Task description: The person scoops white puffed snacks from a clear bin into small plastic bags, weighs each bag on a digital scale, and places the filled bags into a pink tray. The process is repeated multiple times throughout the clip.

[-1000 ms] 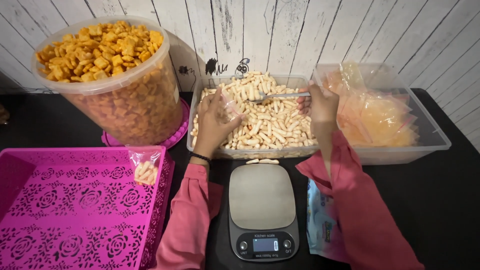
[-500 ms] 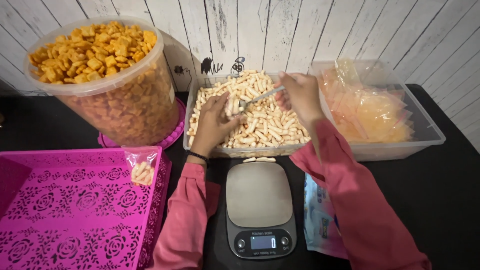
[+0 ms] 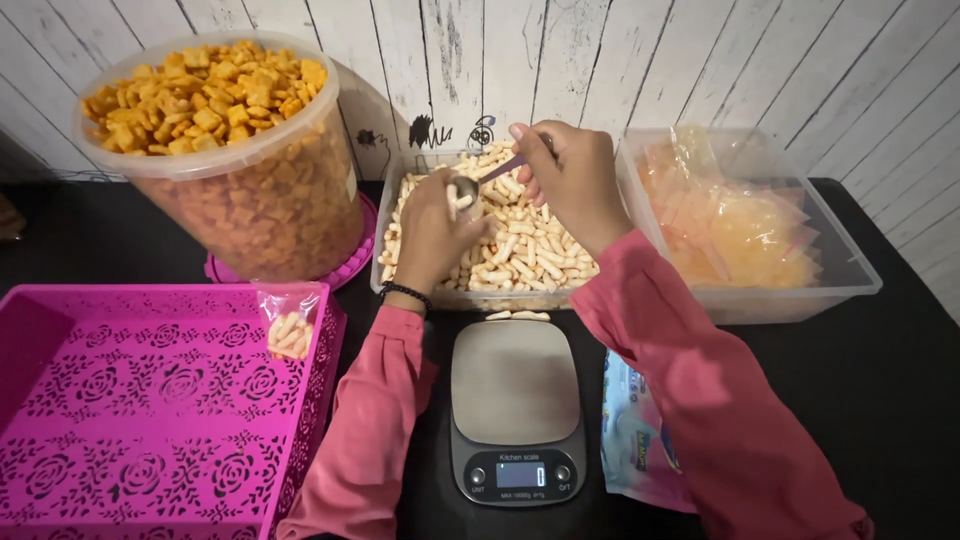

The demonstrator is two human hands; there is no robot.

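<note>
Under both hands, a clear tub of pale stick snacks [image 3: 520,250] sits open for scooping: the right hand [image 3: 570,180] grips a metal spoon [image 3: 480,180] tipped toward the left hand [image 3: 435,225], cupped to catch, with the scale [image 3: 515,410] just behind on the desk.

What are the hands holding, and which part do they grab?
The right hand pinches a metal spoon by the end of its handle. The left hand is over the stick snacks by the spoon's bowl; whether it holds anything cannot be told.
</note>
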